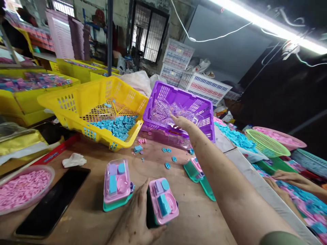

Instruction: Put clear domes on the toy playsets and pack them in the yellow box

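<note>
My left hand (136, 212) is curled around the side of a small toy box (164, 202) with a green base and a pink top carrying lilac and blue pieces. A similar toy box (117, 183) under a clear cover stands to its left, apart from the hand. My right hand (182, 123) reaches into the purple basket (208, 117), fingers stretched over clear plastic covers (163, 110). Whether its fingertips touch a cover is hard to see. Beneath my right forearm sits another green and pink toy box (194, 170), its green part folded out and partly hidden.
A yellow basket (76, 115) holds blue pieces. Small blue discs (167, 165) lie on the wooden table. At left are a phone (53, 200), a crumpled tissue (74, 160) and a bowl of pink pieces (24, 187). Another person's hands (286, 187) work among parts at right.
</note>
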Demonstrator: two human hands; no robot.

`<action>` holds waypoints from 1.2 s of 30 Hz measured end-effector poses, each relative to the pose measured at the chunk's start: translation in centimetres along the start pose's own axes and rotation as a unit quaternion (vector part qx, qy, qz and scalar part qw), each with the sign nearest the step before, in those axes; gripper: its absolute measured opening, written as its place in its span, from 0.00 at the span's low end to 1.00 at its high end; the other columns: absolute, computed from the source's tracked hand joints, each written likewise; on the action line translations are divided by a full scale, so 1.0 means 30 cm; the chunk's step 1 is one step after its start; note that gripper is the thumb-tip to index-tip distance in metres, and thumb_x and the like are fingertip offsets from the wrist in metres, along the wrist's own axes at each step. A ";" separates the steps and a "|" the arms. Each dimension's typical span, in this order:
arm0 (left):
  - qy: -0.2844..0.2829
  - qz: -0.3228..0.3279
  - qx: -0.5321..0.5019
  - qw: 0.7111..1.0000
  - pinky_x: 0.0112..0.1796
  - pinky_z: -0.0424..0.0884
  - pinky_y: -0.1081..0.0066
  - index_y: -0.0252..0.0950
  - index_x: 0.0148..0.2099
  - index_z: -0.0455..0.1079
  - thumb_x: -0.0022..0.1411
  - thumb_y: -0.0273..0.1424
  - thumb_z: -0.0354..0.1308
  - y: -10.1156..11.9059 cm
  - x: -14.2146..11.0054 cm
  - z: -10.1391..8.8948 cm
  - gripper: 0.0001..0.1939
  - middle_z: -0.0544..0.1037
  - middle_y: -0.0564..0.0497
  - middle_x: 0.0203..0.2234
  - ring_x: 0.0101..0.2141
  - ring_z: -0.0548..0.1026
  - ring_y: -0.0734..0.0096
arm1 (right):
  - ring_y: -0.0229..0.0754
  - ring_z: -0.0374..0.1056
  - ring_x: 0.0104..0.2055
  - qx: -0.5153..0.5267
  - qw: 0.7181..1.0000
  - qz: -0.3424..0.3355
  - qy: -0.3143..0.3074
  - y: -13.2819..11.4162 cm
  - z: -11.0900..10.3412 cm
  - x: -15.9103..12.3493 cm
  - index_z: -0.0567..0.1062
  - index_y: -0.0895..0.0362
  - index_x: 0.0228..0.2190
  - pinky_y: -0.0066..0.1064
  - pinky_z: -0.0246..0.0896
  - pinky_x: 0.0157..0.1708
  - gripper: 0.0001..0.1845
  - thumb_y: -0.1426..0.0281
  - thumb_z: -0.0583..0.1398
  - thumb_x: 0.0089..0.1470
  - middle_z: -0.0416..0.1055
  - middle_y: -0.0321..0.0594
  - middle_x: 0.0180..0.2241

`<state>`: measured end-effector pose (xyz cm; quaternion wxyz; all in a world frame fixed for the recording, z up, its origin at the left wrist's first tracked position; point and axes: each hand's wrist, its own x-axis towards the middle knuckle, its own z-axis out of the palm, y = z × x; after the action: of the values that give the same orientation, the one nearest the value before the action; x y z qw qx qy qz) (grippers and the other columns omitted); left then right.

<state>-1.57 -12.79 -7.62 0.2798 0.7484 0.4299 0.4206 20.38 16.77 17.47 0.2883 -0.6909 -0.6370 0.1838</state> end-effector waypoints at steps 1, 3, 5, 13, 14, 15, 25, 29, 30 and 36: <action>-0.002 -0.001 -0.007 1.000 0.68 0.73 0.27 0.56 0.85 0.26 0.54 0.32 0.81 0.005 0.000 -0.002 0.77 0.66 0.34 0.76 0.73 0.68 0.27 | 0.54 0.81 0.38 0.028 0.999 0.016 0.001 0.002 0.011 0.016 0.80 0.59 0.39 0.47 0.77 0.50 0.17 0.59 0.75 0.62 0.79 0.46 0.28; 0.000 0.000 -0.016 1.000 0.68 0.73 0.27 0.58 0.85 0.28 0.53 0.31 0.81 0.014 0.003 -0.005 0.77 0.66 0.35 0.76 0.73 0.68 0.27 | 0.49 0.79 0.36 0.100 0.994 0.037 0.017 0.013 0.013 0.017 0.73 0.55 0.31 0.42 0.77 0.45 0.22 0.60 0.79 0.57 0.75 0.41 0.26; 0.005 -0.004 -0.018 1.000 0.68 0.74 0.27 0.59 0.84 0.29 0.53 0.31 0.81 0.023 0.008 -0.007 0.76 0.66 0.36 0.76 0.73 0.69 0.28 | 0.43 0.77 0.34 0.180 0.982 0.031 0.039 0.029 -0.007 -0.022 0.65 0.51 0.31 0.37 0.77 0.42 0.27 0.56 0.78 0.57 0.71 0.35 0.27; -0.005 -0.015 -0.018 1.000 0.70 0.71 0.35 0.52 0.82 0.37 0.53 0.34 0.83 0.060 0.032 -0.044 0.70 0.67 0.35 0.73 0.73 0.69 0.35 | 0.42 0.67 0.28 0.378 0.925 0.006 -0.029 0.100 -0.016 -0.552 0.76 0.46 0.49 0.45 0.81 0.40 0.23 0.46 0.65 0.61 0.64 0.30 0.28; -0.009 -0.012 -0.016 1.000 0.71 0.70 0.35 0.50 0.81 0.38 0.54 0.35 0.83 0.063 0.034 -0.051 0.69 0.67 0.34 0.73 0.73 0.69 0.35 | 0.42 0.66 0.28 0.376 0.924 0.002 -0.063 0.098 0.004 -0.637 0.77 0.46 0.53 0.44 0.80 0.39 0.25 0.47 0.65 0.61 0.66 0.30 0.30; -0.012 -0.007 -0.015 1.000 0.72 0.69 0.35 0.48 0.81 0.39 0.54 0.37 0.83 0.065 0.036 -0.056 0.68 0.67 0.33 0.73 0.74 0.68 0.34 | 0.40 0.65 0.28 0.364 0.926 0.001 -0.097 0.092 0.023 -0.715 0.77 0.45 0.57 0.42 0.79 0.37 0.27 0.48 0.66 0.61 0.67 0.31 0.31; -0.023 0.000 -0.064 0.998 0.67 0.73 0.37 0.43 0.78 0.51 0.49 0.41 0.86 0.066 0.060 -0.063 0.64 0.73 0.34 0.68 0.68 0.74 0.33 | 0.52 0.74 0.45 0.091 0.989 -0.080 -0.082 0.097 0.157 -0.962 0.79 0.48 0.55 0.49 0.76 0.50 0.22 0.53 0.59 0.67 0.75 0.42 0.41; -0.004 0.025 -0.059 0.998 0.68 0.71 0.35 0.44 0.79 0.46 0.52 0.41 0.84 0.058 0.049 -0.056 0.66 0.69 0.33 0.72 0.70 0.72 0.33 | 0.58 0.70 0.67 -0.035 0.974 -0.222 -0.040 0.105 0.162 -0.982 0.76 0.50 0.61 0.59 0.65 0.70 0.23 0.56 0.54 0.73 0.74 0.51 0.63; -0.003 0.030 -0.057 0.998 0.68 0.71 0.34 0.44 0.80 0.45 0.52 0.41 0.84 0.055 0.047 -0.053 0.65 0.68 0.33 0.73 0.70 0.72 0.33 | 0.57 0.69 0.69 -0.038 0.966 -0.249 -0.054 0.102 0.163 -0.989 0.74 0.49 0.64 0.59 0.64 0.71 0.24 0.60 0.52 0.74 0.73 0.50 0.65; 0.004 0.037 -0.058 0.998 0.68 0.71 0.35 0.44 0.79 0.47 0.52 0.42 0.82 0.036 0.052 -0.031 0.63 0.67 0.33 0.73 0.71 0.71 0.34 | 0.60 0.71 0.66 -0.093 0.955 -0.276 -0.061 0.070 0.203 -1.037 0.77 0.50 0.61 0.58 0.68 0.69 0.23 0.58 0.62 0.69 0.75 0.50 0.60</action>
<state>-1.50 -11.88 -5.74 0.3050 0.7448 0.3777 0.4578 14.44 -12.95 7.94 0.2226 -0.4991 -0.8337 0.0787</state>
